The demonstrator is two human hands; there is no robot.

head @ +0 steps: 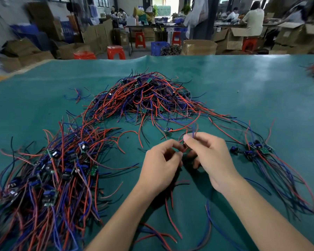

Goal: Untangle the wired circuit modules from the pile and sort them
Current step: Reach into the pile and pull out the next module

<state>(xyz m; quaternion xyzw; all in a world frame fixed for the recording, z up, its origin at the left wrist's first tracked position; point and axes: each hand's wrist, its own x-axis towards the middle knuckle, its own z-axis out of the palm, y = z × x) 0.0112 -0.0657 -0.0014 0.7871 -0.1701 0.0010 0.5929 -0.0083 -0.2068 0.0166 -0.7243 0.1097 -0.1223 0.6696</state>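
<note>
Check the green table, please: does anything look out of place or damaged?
Nothing looks damaged. One small speck lies alone on the green mat, right of the tangled pile; it is too small to identify.

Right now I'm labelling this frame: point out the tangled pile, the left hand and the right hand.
tangled pile [149, 98], head view, middle of the wire heap
left hand [160, 165], head view, back of hand
right hand [214, 158], head view, back of hand

Table mat [243, 84]: smooth teal sheet w/ soft sheen (vinyl-like); wires [143, 98]: plastic-coated, slightly glossy.
</note>
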